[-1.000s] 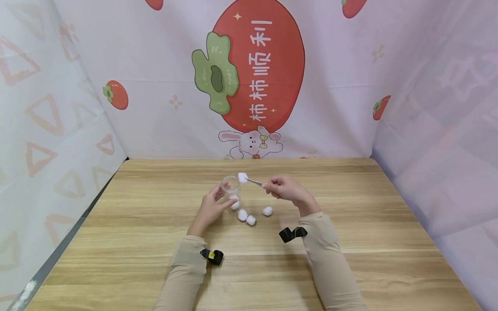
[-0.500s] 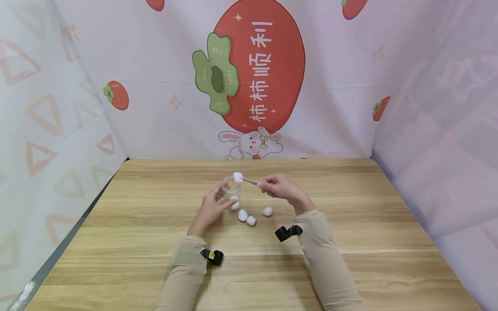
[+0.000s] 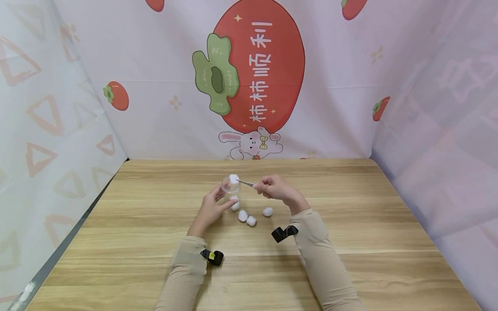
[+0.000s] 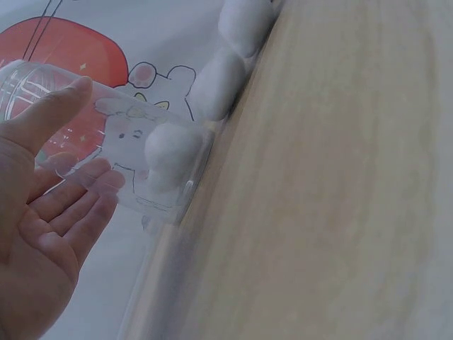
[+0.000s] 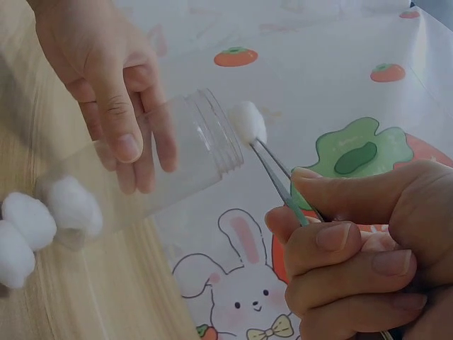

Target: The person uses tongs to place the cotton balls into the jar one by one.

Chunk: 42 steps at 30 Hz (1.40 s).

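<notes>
A clear, wide-mouthed plastic jar (image 5: 191, 145) stands upright on the table, with cotton at its bottom (image 5: 74, 209). My left hand (image 3: 212, 208) holds the jar's side, thumb on one side and fingers on the other. In my right hand (image 3: 277, 188) is a pair of metal tweezers (image 5: 271, 172), pinched between thumb and fingers. The tweezers' tips grip a white cotton ball (image 5: 248, 122) right at the jar's mouth; the right wrist view shows it just outside the threaded rim.
Two loose cotton balls (image 3: 243, 216) lie side by side in front of the jar. Another cotton ball (image 3: 267, 211) sits apart to their right. Behind the wooden table (image 3: 136, 224) hangs a printed cloth (image 3: 155, 121).
My right hand has moved left, carrying the tweezers and cotton ball from beside the jar to over its mouth. The left hand and jar have stayed put.
</notes>
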Each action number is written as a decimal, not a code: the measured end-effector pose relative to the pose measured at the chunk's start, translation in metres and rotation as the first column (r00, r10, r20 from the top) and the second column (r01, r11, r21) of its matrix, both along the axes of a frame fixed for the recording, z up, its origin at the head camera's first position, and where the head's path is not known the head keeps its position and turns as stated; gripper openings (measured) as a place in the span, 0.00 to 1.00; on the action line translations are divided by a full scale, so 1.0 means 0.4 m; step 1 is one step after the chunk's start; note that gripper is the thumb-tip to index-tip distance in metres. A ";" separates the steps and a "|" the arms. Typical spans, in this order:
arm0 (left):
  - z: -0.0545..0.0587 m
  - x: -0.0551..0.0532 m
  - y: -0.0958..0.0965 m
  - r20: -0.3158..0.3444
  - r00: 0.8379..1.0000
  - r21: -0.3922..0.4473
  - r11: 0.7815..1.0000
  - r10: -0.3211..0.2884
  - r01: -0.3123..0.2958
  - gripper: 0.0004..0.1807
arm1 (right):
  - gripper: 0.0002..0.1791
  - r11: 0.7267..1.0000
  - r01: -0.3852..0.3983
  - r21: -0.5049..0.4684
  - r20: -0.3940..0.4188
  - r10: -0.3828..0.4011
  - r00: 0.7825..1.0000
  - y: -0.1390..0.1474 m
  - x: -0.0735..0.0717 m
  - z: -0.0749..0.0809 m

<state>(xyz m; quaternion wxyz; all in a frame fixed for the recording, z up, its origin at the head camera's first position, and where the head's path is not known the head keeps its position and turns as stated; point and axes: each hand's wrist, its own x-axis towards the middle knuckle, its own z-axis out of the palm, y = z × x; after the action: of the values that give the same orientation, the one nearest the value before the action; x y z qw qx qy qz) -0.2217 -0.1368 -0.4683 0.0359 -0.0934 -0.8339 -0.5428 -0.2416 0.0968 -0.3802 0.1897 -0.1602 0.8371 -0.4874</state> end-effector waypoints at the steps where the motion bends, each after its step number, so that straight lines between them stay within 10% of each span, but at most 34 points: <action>1: 0.001 0.000 0.000 0.004 1.000 -0.001 1.000 0.002 -0.002 0.36 | 0.14 1.000 0.000 -0.003 0.002 0.000 1.000 -0.001 0.000 -0.001; 42: 0.006 0.004 -0.002 0.016 1.000 0.013 1.000 0.000 0.000 0.36 | 0.14 1.000 0.006 -0.011 0.057 -0.006 0.998 -0.009 0.014 0.001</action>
<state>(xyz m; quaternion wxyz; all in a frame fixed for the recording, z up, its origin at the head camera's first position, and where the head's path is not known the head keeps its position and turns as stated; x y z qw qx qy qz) -0.2201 -0.1377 -0.4660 0.0297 -0.0890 -0.8307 -0.5488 -0.2358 0.0934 -0.3799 0.2112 -0.1448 0.8292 -0.4968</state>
